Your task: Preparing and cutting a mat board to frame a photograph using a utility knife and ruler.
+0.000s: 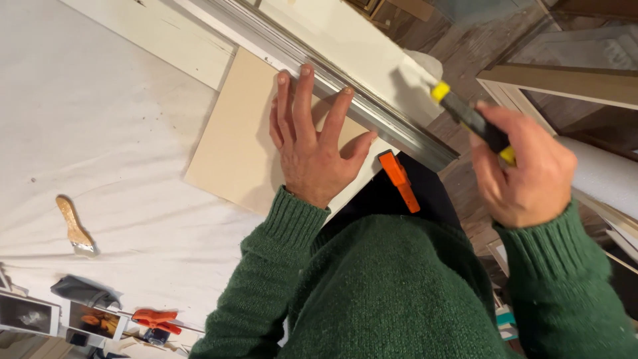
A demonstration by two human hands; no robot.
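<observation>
Head view is filled at the near edge by a green sweater (392, 292), from which both sleeves are extended. The right hand (525, 169) is closed in a fist around a black and yellow tool (473, 119), its yellow tip pointed up and left over the metal rail (372, 110). An orange clamp (399, 179) is seen just below the rail, between the two hands. The left hand (312, 143) is laid flat with fingers spread on a tan board (232, 143), nothing being gripped, the fingertips set against the rail. The board is rested on a white sheet (100, 133). Further left, a paintbrush (76, 229) is laid on the sheet, and a second orange clamp (156, 320) beside small pictures (93, 320).
</observation>
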